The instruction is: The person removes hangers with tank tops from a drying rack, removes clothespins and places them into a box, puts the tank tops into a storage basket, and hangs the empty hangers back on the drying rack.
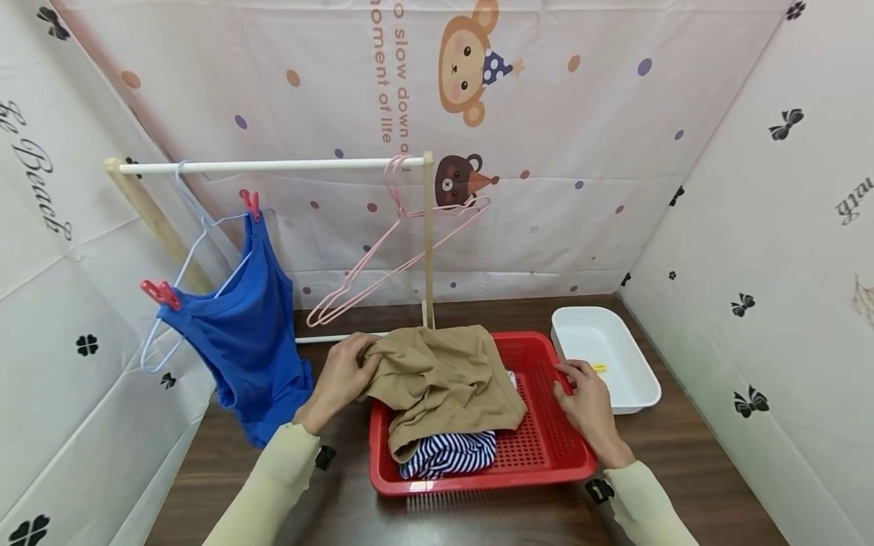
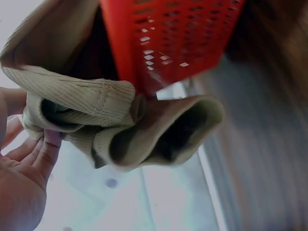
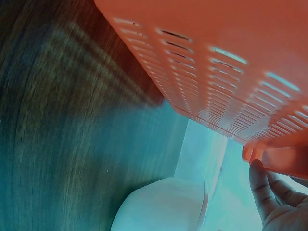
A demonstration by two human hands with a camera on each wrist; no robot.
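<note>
**Brown garment [image 1: 444,371] in basket [image 1: 492,483]; one side pinched by left hand [image 1: 344,379]**

The dark wood desk [image 1: 478,523] is taken up at its far left by a rack [image 1: 273,166], the right post of which is footed near the far edge. The red basket is placed right of the desk's middle. From the rack's bar, toward the desk's left edge, a blue top [image 1: 262,334] is hung on a blue hanger [image 1: 202,220]. The brown garment is laid in the basket, its left part draped over the left rim. A white tub [image 1: 624,379] is set near the desk's far right corner, just beside the basket. Pink hangers [image 1: 401,213] are hooked at the bar's right end. Striped cloth [image 1: 447,455] is partly covered by the garment, at the basket's near left corner.

Left hand: thumb and fingers clamped on the garment's left side. Right hand [image 1: 587,402]: fingertips placed at the basket's right rim; whether the rim is clamped cannot be told.

Both shoulders of the top are held by red pegs [image 1: 161,294]. A yellow label [image 1: 598,368] is seen in the tub.
</note>
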